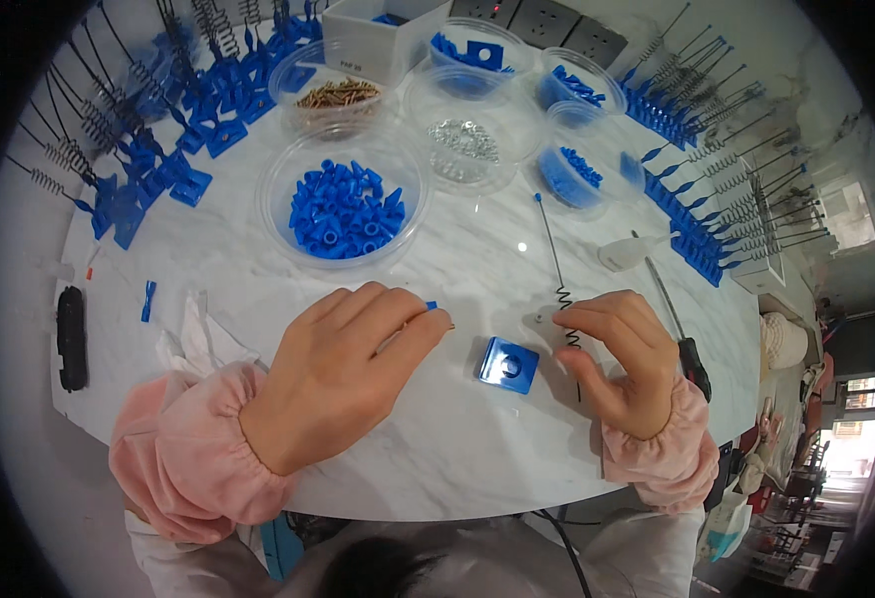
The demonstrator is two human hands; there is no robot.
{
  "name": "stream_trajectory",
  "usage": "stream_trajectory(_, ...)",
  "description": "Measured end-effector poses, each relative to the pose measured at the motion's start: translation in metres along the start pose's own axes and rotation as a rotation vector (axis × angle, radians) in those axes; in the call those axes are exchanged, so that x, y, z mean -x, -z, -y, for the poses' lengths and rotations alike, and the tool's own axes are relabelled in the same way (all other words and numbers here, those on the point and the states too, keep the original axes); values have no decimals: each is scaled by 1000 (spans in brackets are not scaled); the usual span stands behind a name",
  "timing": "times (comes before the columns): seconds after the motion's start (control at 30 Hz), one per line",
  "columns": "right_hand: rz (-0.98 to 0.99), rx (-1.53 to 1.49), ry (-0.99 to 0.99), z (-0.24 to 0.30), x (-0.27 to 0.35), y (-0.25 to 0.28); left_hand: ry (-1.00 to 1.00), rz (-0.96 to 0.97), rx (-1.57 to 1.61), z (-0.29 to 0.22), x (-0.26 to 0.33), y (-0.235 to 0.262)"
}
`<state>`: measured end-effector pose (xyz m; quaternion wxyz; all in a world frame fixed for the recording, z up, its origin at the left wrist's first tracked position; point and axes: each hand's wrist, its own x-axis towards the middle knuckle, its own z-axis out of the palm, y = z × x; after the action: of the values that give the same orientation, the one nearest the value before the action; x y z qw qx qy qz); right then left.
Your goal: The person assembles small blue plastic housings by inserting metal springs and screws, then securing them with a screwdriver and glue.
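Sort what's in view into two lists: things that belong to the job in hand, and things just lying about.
Likely in the job:
left hand with a small blue piece;
right hand at the coiled wire;
blue square base;
tub of blue cones;
perhaps the screwdriver.

Apparently lying about:
white tissue;
long black object.

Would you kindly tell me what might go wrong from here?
The left hand could bump the open tub just beyond it, spilling its blue cones. The coiled wire extends well beyond the right hand, so it might snag. The blue block lies untouched between the two, where either could nudge it aside.
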<state>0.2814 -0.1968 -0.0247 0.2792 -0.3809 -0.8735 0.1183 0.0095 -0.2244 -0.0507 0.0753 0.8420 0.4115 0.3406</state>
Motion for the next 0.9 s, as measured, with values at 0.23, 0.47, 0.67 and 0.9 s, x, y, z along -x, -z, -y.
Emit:
stream_trajectory(0.23, 166, -65, 61, 5, -6, -5, -91, 143, -180, -1, 2, 3)
stream_trajectory(0.47, 190, -85, 25, 3, 0, -7, -164, 3, -228, -19, 3, -3)
stream_trajectory(0.67, 216, -70, 71, 5, -5, -8, -314, -314, -167, -53, 6, 15)
stream_trajectory(0.9, 235, -35, 97, 5, -6, -17, -592, -401, -230, -38, -10, 13)
